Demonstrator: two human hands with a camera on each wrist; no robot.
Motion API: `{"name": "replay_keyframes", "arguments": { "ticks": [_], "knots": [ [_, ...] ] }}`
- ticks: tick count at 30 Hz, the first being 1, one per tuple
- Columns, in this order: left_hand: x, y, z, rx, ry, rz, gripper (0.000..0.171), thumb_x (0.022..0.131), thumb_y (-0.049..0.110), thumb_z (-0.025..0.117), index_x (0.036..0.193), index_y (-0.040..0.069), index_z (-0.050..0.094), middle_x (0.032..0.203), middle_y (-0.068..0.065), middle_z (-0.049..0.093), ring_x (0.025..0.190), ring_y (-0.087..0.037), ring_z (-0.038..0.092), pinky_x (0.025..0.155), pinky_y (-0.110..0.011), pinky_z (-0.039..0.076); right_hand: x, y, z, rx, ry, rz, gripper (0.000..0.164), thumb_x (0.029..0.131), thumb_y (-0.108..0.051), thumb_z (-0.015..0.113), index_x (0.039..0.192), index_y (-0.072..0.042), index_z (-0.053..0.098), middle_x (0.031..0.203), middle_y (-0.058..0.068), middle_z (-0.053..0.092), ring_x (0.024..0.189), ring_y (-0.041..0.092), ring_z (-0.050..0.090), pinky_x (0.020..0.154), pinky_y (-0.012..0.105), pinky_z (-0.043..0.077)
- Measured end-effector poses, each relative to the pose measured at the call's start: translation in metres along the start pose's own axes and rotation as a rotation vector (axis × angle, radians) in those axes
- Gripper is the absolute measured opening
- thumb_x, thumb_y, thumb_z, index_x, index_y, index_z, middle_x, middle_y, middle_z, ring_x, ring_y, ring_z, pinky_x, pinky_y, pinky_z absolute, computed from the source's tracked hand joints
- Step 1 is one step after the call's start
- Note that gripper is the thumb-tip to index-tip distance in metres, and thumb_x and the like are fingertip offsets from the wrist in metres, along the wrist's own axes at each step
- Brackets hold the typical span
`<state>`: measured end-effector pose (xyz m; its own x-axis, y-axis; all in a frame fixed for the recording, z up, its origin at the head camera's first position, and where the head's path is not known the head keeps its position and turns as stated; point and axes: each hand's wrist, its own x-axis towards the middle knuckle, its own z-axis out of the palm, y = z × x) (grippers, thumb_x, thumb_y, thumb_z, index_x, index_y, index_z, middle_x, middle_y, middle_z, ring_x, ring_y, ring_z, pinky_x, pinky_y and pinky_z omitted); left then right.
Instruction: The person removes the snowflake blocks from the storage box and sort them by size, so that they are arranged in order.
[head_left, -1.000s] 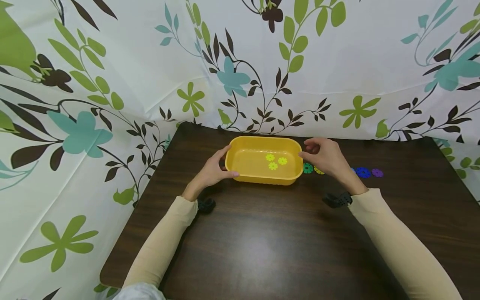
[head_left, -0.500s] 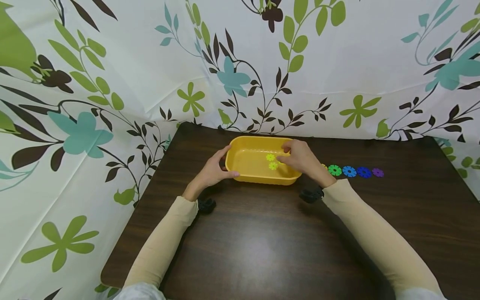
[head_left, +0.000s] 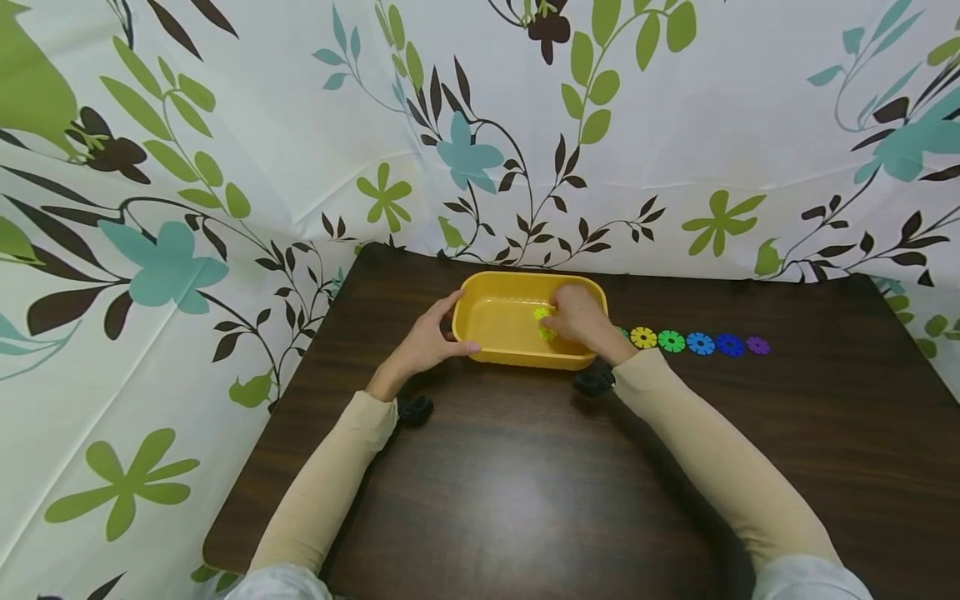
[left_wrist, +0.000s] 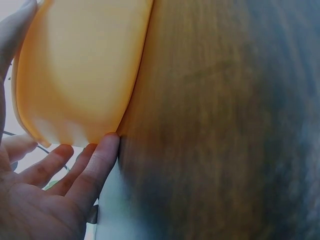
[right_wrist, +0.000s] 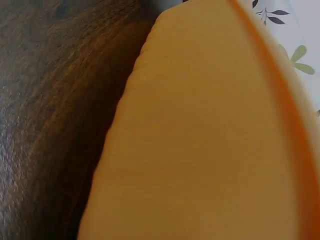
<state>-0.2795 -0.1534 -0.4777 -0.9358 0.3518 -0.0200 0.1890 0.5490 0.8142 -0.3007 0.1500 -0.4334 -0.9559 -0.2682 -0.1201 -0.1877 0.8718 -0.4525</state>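
Yellow bin (head_left: 487, 321) sits near the far edge of the dark table (head_left: 495, 483); broad tabletop on bin's near side. Left hand (head_left: 422, 337) spans and grips bin's left end. Right hand (head_left: 582, 317) inside bin's right half, beside bright yellow pieces (head_left: 542, 314); fingertips hidden, grip cannot be told. Coloured discs (head_left: 671, 341) in a row right of bin.

Yel tray (head_left: 517, 360); grn, blue, purp discs (head_left: 701, 343); dk brn table (head_left: 465, 467); wht floral cloth (head_left: 465, 167).
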Motion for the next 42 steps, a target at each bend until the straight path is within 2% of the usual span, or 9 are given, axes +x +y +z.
{"name": "replay_keyframes", "arguments": {
  "ticks": [6,11,20,25,30,35,42],
  "knots": [
    [-0.001,0.000,0.000,0.002,-0.007,0.003,0.112,0.086,0.038,0.094,0.175,0.024,0.027,0.159,-0.015,0.049,0.132,-0.031,0.054,0.112,-0.048,0.060,0.005,0.000,0.008,-0.041,0.006,0.000,0.047,0.099,-0.025,0.079,0.065,-0.012,0.050,0.059,-0.003,0.035,0.060,0.017,0.038,0.061,0.028,0.033],
    [-0.001,0.002,0.000,-0.026,-0.010,0.019,0.112,0.086,0.033,0.095,0.175,0.022,0.028,0.167,-0.014,0.043,0.137,-0.033,0.053,0.111,-0.050,0.060,0.010,-0.001,0.013,-0.045,0.031,-0.016,0.051,0.099,-0.025,0.078,0.061,-0.014,0.047,0.058,-0.003,0.036,0.057,0.016,0.041,0.058,0.027,0.035],
    [-0.001,0.002,-0.001,-0.022,-0.017,0.022,0.110,0.088,0.034,0.093,0.175,0.022,0.027,0.169,-0.015,0.042,0.139,-0.034,0.051,0.113,-0.051,0.059,0.015,-0.005,0.015,-0.004,0.017,-0.002,0.049,0.098,-0.015,0.076,0.058,-0.014,0.046,0.052,-0.003,0.036,0.048,0.012,0.038,0.049,0.024,0.030],
    [0.000,0.002,-0.001,-0.017,-0.016,0.019,0.111,0.088,0.035,0.094,0.175,0.023,0.027,0.169,-0.015,0.042,0.139,-0.035,0.051,0.113,-0.053,0.058,0.018,-0.008,0.014,0.011,0.001,0.035,0.043,0.095,-0.010,0.073,0.059,-0.013,0.049,0.052,-0.003,0.039,0.047,0.013,0.039,0.048,0.023,0.031],
    [-0.001,0.002,-0.001,-0.009,-0.015,0.010,0.111,0.087,0.036,0.093,0.175,0.024,0.027,0.166,-0.016,0.044,0.137,-0.034,0.052,0.113,-0.053,0.058,0.020,-0.011,0.014,0.001,-0.037,0.098,0.034,0.091,-0.013,0.075,0.065,-0.012,0.053,0.054,-0.002,0.044,0.050,0.015,0.046,0.049,0.024,0.036],
    [-0.001,0.002,0.000,-0.014,-0.014,0.015,0.110,0.088,0.034,0.093,0.175,0.023,0.027,0.164,-0.016,0.045,0.136,-0.034,0.053,0.112,-0.052,0.059,0.022,-0.013,0.014,-0.010,-0.077,0.120,0.036,0.093,-0.019,0.075,0.067,-0.012,0.051,0.056,-0.001,0.045,0.051,0.015,0.047,0.050,0.024,0.036],
    [-0.001,0.002,0.001,-0.014,-0.010,0.015,0.110,0.088,0.032,0.093,0.175,0.022,0.027,0.167,-0.016,0.044,0.136,-0.034,0.053,0.112,-0.051,0.060,0.021,-0.013,0.015,-0.024,-0.036,0.098,0.040,0.092,-0.023,0.079,0.065,-0.013,0.051,0.057,-0.001,0.045,0.052,0.016,0.046,0.049,0.026,0.033]
  ]
}}
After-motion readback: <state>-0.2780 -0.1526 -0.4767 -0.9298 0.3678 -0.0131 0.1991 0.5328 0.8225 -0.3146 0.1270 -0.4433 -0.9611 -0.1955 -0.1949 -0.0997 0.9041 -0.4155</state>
